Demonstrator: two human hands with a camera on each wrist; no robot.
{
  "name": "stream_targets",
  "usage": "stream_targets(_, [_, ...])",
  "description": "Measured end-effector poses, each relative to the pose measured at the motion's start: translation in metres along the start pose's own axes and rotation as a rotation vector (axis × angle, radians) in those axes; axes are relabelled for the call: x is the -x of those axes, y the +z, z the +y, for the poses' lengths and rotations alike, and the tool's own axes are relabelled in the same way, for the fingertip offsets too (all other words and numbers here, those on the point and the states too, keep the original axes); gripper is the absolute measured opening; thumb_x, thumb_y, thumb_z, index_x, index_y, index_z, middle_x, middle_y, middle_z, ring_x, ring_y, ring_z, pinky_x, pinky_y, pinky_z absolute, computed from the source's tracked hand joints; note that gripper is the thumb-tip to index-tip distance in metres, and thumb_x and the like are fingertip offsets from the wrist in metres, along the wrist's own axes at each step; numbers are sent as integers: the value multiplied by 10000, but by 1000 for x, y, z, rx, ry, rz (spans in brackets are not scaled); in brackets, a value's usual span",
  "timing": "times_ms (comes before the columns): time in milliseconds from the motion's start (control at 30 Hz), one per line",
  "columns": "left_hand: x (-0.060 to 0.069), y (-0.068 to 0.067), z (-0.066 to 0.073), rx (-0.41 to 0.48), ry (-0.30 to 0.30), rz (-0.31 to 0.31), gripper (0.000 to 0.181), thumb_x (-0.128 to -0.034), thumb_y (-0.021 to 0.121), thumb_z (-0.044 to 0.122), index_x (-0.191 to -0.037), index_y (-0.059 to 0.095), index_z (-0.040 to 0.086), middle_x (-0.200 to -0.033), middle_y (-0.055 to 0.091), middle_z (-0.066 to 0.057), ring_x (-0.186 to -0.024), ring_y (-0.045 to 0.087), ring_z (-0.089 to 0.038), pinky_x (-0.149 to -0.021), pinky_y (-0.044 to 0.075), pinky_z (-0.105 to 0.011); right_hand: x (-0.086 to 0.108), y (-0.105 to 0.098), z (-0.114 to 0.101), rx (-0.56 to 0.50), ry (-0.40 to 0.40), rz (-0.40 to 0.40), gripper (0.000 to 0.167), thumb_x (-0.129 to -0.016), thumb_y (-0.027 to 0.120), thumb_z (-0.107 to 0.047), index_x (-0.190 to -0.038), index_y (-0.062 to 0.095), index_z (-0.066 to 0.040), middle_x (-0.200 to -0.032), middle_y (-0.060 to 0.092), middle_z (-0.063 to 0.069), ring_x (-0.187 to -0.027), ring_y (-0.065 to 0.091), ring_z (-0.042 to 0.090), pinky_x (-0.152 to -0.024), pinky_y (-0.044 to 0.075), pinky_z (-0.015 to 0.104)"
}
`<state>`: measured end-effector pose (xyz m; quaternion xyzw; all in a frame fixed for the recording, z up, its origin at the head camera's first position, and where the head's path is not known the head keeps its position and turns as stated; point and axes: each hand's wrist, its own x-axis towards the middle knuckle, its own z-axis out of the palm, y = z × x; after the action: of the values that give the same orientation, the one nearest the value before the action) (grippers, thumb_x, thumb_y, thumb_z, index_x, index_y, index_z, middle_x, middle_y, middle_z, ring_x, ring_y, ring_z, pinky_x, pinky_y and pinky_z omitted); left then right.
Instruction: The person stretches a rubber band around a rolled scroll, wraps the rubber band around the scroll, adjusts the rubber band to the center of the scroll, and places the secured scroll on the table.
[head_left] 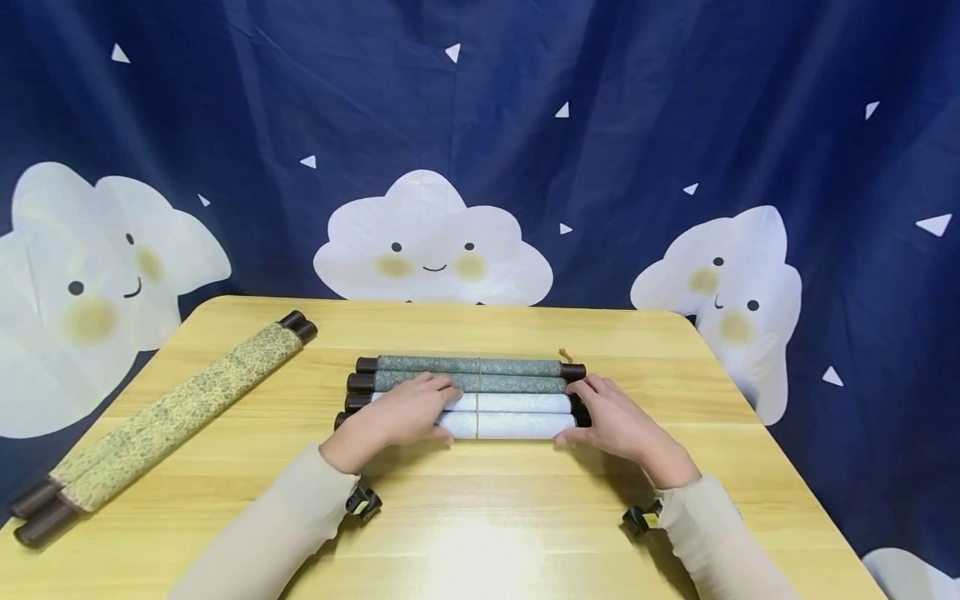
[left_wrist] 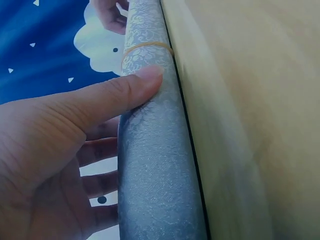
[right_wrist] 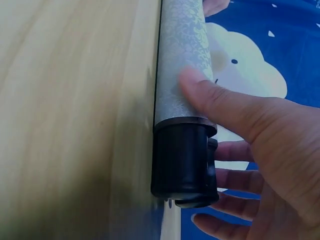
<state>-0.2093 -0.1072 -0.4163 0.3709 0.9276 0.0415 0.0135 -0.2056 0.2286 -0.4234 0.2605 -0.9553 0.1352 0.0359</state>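
A pale silvery-white scroll [head_left: 517,426], rolled from both ends into two rolls with dark end knobs, lies nearest me on the table. My left hand [head_left: 408,411] grips it left of the middle, thumb on the near roll and fingers over the far side. At the right end, my right hand [head_left: 618,421] holds the same scroll, its thumb near the black knob [right_wrist: 182,162] and fingers behind. A thin tan band [left_wrist: 149,46] runs round the pale rolls. Just behind lies a teal patterned scroll [head_left: 517,384], likewise in two rolls; the fingers partly cover it.
A yellow patterned scroll [head_left: 180,417] with dark knobs lies slantwise on the left of the wooden table [head_left: 480,508]. Behind the table hangs a navy curtain [head_left: 480,100] with clouds. A small brown tie [head_left: 565,356] shows behind the teal scroll.
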Motion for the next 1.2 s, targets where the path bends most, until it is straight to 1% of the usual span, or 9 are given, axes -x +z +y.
stream_targets(67, [-1,0,0,0,-1,-5,774,-796,742,476,-1357,533,-14,-1356,539,-140,-1247,498,-316,-1096,356,-446,-1,-2,0,-1,-4,-4,749,-747,787,-549,-1275,585,-58,-1247,552,152,-1158,524,387,-971,437,522])
stream_targets(200, [-3,1,1,5,-13,-15,768,-792,745,474,-1354,538,-6,-1356,540,-125,-1252,494,-300,-1102,350,-431,-7,-7,1,-19,4,-2,634,-835,707,-545,-1236,621,-61,-1199,586,119,-1130,559,356,-959,452,506])
stream_targets(267, [-3,1,0,4,-11,-18,763,-792,743,478,-1352,542,0,-1350,543,-117,-1247,498,-293,-1100,353,-424,-11,-10,2,-24,14,5,574,-880,673,-514,-1213,636,-48,-1164,600,111,-1098,581,341,-940,465,501])
stream_targets(367, [-2,-1,0,5,-3,-20,757,-793,743,475,-1348,544,0,-1341,548,-114,-1232,506,-289,-1094,362,-419,-19,-13,5,-12,36,14,520,-917,650,-469,-1208,647,-37,-1150,615,103,-1069,601,320,-921,481,491])
stream_targets(633, [-1,-1,-1,5,2,-25,767,-784,739,489,-1345,547,2,-1315,560,-108,-1195,524,-278,-1073,389,-413,-45,-17,17,23,33,51,340,-957,640,-337,-1120,675,-41,-1053,643,90,-963,630,285,-844,508,477])
stream_targets(833, [-3,0,-2,-40,19,-16,780,-803,706,524,-1368,536,14,-1323,557,-99,-1208,521,-273,-1078,384,-413,-69,-18,30,25,102,52,260,-967,625,-265,-1057,678,-27,-1010,667,131,-929,636,319,-808,507,505])
stream_targets(967, [-3,1,-1,-60,36,-9,774,-819,693,521,-1386,522,22,-1341,548,-98,-1227,513,-280,-1079,383,-424,-85,-16,39,25,162,8,243,-973,612,-257,-1040,688,-36,-987,680,130,-905,640,313,-793,511,498])
stream_targets(1100, [-3,0,1,-61,51,2,770,-833,689,512,-1399,510,23,-1358,539,-103,-1244,504,-288,-1079,383,-433,-97,-14,46,34,214,-68,261,-975,601,-262,-1071,687,-36,-1033,689,135,-960,635,336,-842,501,503])
stream_targets(1200, [-3,0,0,-57,49,6,771,-833,692,513,-1399,511,22,-1358,539,-104,-1246,503,-286,-1081,381,-428,-104,-12,50,43,250,-113,266,-969,608,-275,-1060,692,-40,-1047,691,129,-983,626,344,-868,488,501])
